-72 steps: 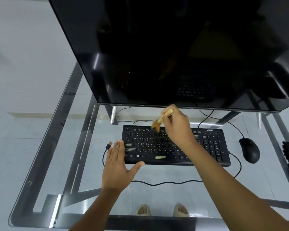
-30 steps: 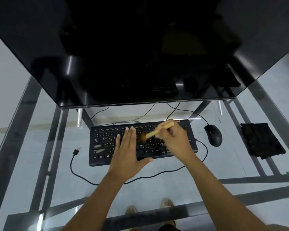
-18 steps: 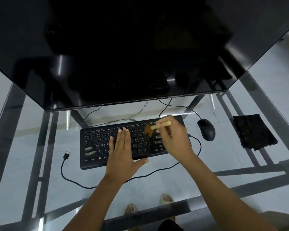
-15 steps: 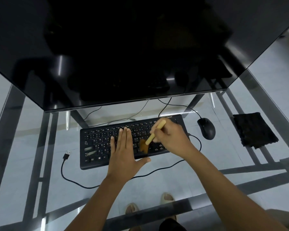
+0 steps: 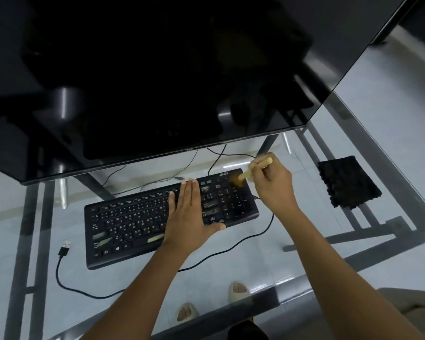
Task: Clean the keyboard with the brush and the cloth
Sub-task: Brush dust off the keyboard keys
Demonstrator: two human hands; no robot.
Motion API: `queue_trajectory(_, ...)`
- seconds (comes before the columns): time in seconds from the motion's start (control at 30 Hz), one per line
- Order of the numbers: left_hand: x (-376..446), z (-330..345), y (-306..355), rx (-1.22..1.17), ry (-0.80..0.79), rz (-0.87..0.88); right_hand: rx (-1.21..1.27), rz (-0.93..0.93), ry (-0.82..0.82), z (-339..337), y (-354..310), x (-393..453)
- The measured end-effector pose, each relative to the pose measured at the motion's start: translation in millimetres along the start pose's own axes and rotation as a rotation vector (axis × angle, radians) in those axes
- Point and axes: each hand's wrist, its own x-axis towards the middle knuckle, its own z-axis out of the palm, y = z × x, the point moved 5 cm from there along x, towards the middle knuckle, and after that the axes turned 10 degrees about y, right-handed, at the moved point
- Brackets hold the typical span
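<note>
A black keyboard [image 5: 133, 222] lies tilted on the glass desk, with pale dust smears on several keys. My left hand [image 5: 189, 217] rests flat on its middle, fingers together and thumb out. My right hand [image 5: 272, 185] grips a small brush [image 5: 252, 170] with a pale wooden handle. Its brown bristles touch the keyboard's far right corner, over the number pad. A black cloth [image 5: 346, 184] lies folded on the desk to the right, clear of both hands.
A large dark monitor [image 5: 157, 69] overhangs the keyboard's far edge. The keyboard's cable [image 5: 84, 292] loops toward me and ends in an unplugged USB plug [image 5: 64, 249]. The glass desk [image 5: 304, 244] has dark metal frame bars beneath. My sandalled feet show through the glass.
The brush has swept from the keyboard's middle right keys up to its far right corner. My left hand has stayed flat on the keyboard. The view has shifted, and the mouse is hidden.
</note>
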Motion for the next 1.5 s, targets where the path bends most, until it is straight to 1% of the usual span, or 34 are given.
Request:
queue_trajectory(0.07, 0, 2, 0, 0.021, 0.006, 0.004, -0.060, 0.000, -0.137, 6, 5, -2)
queue_trajectory(0.1, 0, 2, 0, 0.025, 0.011, 0.005, -0.131, -0.041, -0.131, 6, 5, -3)
queue_trajectory(0.13, -1, 2, -1, 0.022, 0.014, 0.004, -0.158, -0.089, -0.060, 3, 5, -2)
queue_trajectory(0.2, -2, 2, -1, 0.012, 0.018, 0.003, -0.056, -0.121, 0.051, -7, 7, 1)
queue_trajectory(0.23, -2, 2, -1, 0.012, 0.019, 0.007, 0.016, -0.084, 0.029, -9, 8, 1)
queue_trajectory(0.3, -1, 3, -3, 0.017, 0.019, 0.014, 0.063, 0.026, -0.176, -2, 12, -5)
queue_trajectory(0.33, -1, 3, -4, 0.020, 0.021, 0.015, -0.003, 0.006, -0.257, 1, 12, -10)
queue_trajectory(0.37, -1, 4, -4, 0.022, 0.020, 0.014, -0.066, -0.041, -0.253, 0, 13, -12)
queue_trajectory(0.43, -1, 4, -4, 0.020, 0.013, 0.011, -0.113, -0.125, -0.058, -13, 15, -9)
queue_trajectory(0.47, -1, 4, -3, 0.016, 0.013, 0.009, -0.074, -0.111, -0.016, -18, 18, -5)
queue_trajectory(0.5, -2, 4, -3, 0.012, 0.016, 0.008, -0.015, -0.060, -0.028, -20, 21, -3)
queue_trajectory(0.53, -2, 4, -4, 0.007, 0.020, 0.008, 0.002, -0.012, -0.108, -17, 25, -2)
queue_trajectory(0.57, -3, 4, -4, 0.002, 0.026, 0.006, -0.016, 0.007, -0.203, -13, 27, -4)
queue_trajectory(0.6, -3, 4, -4, -0.003, 0.031, 0.002, -0.099, -0.027, -0.240, -12, 28, -6)
queue_trajectory(0.63, -4, 4, -5, -0.009, 0.032, -0.003, -0.147, -0.073, -0.199, -13, 27, -5)
queue_trajectory(0.67, -4, 4, -5, -0.011, 0.030, -0.006, -0.157, -0.113, -0.103, -19, 27, -3)
queue_trajectory(0.7, -4, 4, -4, -0.013, 0.030, -0.008, -0.111, -0.118, -0.036, -25, 27, -2)
queue_trajectory(0.73, -3, 4, -4, -0.013, 0.033, -0.008, -0.045, -0.096, -0.025, -26, 26, 0)
queue_trajectory(0.8, -3, 2, -3, -0.017, 0.036, -0.008, -0.005, -0.048, -0.132, -18, 25, -2)
queue_trajectory(0.83, -3, 2, -3, -0.018, 0.035, -0.008, -0.066, -0.080, -0.165, -14, 22, -4)
queue_trajectory(0.93, -3, 0, -1, -0.016, 0.027, -0.013, -0.085, -0.120, 0.000, -15, 19, 2)
queue_trajectory(0.97, -3, 0, 0, -0.015, 0.027, -0.014, -0.017, -0.067, -0.001, -14, 19, 5)
queue_trajectory(1.03, -3, -1, 0, -0.016, 0.029, -0.013, 0.072, 0.025, -0.105, -2, 15, 7)
queue_trajectory(1.07, -3, -1, -1, -0.017, 0.030, -0.014, 0.037, 0.019, -0.135, 2, 12, 5)
queue_trajectory(1.13, -3, -1, -1, -0.023, 0.026, -0.019, -0.018, -0.001, 0.000, 1, 5, 7)
queue_trajectory(1.17, -4, -1, 0, -0.027, 0.025, -0.021, 0.014, 0.003, 0.077, -2, 4, 9)
queue_trajectory(1.2, -3, -2, 0, -0.035, 0.029, -0.022, 0.073, 0.029, 0.093, -2, 6, 11)
queue_trajectory(1.27, -2, -2, 0, -0.042, 0.034, -0.017, 0.154, 0.085, -0.044, 10, 4, 10)
queue_trajectory(1.3, -2, -2, 0, -0.038, 0.036, -0.013, 0.107, 0.067, -0.109, 15, 3, 8)
queue_trajectory(1.33, -2, -3, -1, -0.034, 0.038, -0.012, 0.048, 0.035, -0.113, 17, 1, 7)
queue_trajectory(1.37, -2, -3, -1, -0.034, 0.038, -0.012, 0.013, 0.012, -0.033, 15, 0, 8)
queue_trajectory(1.43, -3, -3, -1, -0.050, 0.038, -0.017, 0.082, 0.046, 0.110, 6, 1, 11)
queue_trajectory(1.47, -3, -4, -1, -0.056, 0.038, -0.016, 0.151, 0.084, 0.104, 6, 3, 12)
queue_trajectory(1.5, -3, -4, -1, -0.060, 0.034, -0.011, 0.192, 0.122, 0.035, 10, 3, 11)
